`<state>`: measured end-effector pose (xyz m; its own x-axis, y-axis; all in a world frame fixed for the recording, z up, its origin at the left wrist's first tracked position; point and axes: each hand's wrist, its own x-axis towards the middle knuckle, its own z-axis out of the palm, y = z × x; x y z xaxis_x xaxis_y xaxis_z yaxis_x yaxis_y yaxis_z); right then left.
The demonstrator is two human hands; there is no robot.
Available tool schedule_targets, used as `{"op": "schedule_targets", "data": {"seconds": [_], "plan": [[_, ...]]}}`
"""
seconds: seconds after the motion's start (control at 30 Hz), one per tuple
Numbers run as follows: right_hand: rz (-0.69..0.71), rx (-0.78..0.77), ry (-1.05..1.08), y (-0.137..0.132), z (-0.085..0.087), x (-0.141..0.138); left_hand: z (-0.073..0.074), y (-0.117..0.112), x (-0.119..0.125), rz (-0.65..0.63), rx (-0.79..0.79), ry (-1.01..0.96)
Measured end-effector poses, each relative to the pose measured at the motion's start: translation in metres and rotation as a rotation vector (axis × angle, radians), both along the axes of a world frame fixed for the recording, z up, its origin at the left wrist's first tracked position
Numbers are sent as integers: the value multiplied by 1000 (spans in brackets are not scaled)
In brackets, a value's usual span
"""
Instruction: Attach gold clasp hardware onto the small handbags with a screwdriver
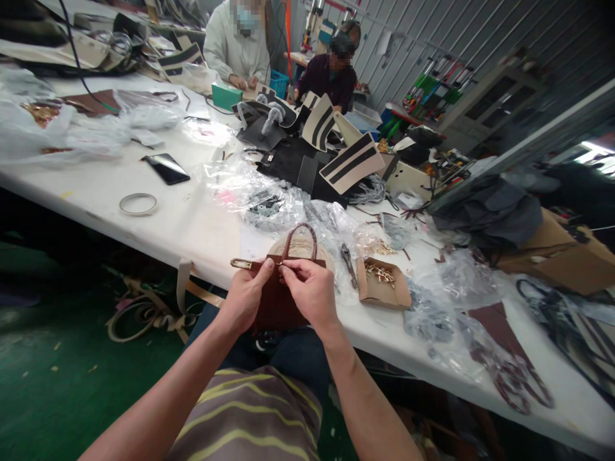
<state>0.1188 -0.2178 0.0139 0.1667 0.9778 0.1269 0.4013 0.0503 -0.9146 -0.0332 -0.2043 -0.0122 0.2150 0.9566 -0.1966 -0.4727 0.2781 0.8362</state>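
A small brown handbag (278,308) is held upright at the table's front edge, just above my lap. Its arched handle (302,229) stands up on the far side. My left hand (246,293) grips the bag's left upper edge, thumb on top. Beside that hand a strap end with a gold-coloured metal fitting (241,263) sticks out to the left. My right hand (312,291) is closed in a pinch at the bag's top edge, close to the left thumb. A tiny shiny piece shows at those fingertips, too small to name.
Right of the bag lie pliers (348,262) and a cardboard tray (384,296) of small gold-coloured hardware. Plastic wrap (283,205) and striped panels (353,163) fill the table's middle. A phone (167,168) and a tape roll (138,203) lie left. Two people work across the table.
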Motion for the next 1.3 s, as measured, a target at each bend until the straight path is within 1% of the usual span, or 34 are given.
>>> {"op": "schedule_targets", "data": {"seconds": [0.07, 0.2, 0.27, 0.37, 0.43, 0.53, 0.63, 0.73, 0.8, 0.87, 0.93, 0.97, 1.0, 1.03, 1.07, 1.1, 1.13, 1.17, 1.23, 1.3], "plan": [[-1, 25, -45, -1, 1, -2, -2, 2, 0, 18, 4, 2], [16, 111, -215, -2, 1, -8, -9, 2, 0, 78, -98, 98], [23, 140, -280, -1, 1, -10, -13, 1, 1, 107, -122, 144], [36, 112, -330, 2, 0, -12, -16, 0, 3, 138, -116, 159], [34, 72, -371, 3, -2, -16, -16, 0, 4, 130, -116, 155], [5, 50, -533, 2, -6, -27, -13, -1, 5, 80, -102, 134], [-33, 17, -667, 0, -11, -38, -8, 0, 5, 30, -97, 62], [7, -56, -651, -4, -7, -39, -4, 2, 3, 52, -156, 21], [73, -72, -595, -10, 3, -33, -2, 4, 1, 78, -204, 40], [155, -44, -461, -19, 16, -20, 1, 6, -3, 33, -242, 86], [239, -12, -247, -23, 28, 6, 5, 8, -8, -73, -280, 153], [257, -8, -148, -23, 33, 26, 7, 9, -10, -132, -297, 184], [237, -10, -80, -19, 38, 51, 8, 9, -13, -178, -311, 206], [176, -27, -61, -12, 42, 81, 8, 10, -15, -209, -321, 219], [38, -32, -106, -3, 46, 114, 8, 11, -17, -227, -328, 226], [-151, -27, -208, 8, 49, 150, 7, 11, -18, -242, -329, 232], [-331, -66, -359, 20, 51, 185, 6, 12, -19, -255, -329, 244], [-439, -159, -521, 32, 51, 217, 5, 13, -19, -272, -327, 263], [-510, -251, -607, 53, 49, 270, 2, 15, -19, -303, -300, 317], [-508, -319, -645, 67, 41, 301, -1, 16, -17, -298, -256, 367]]}}
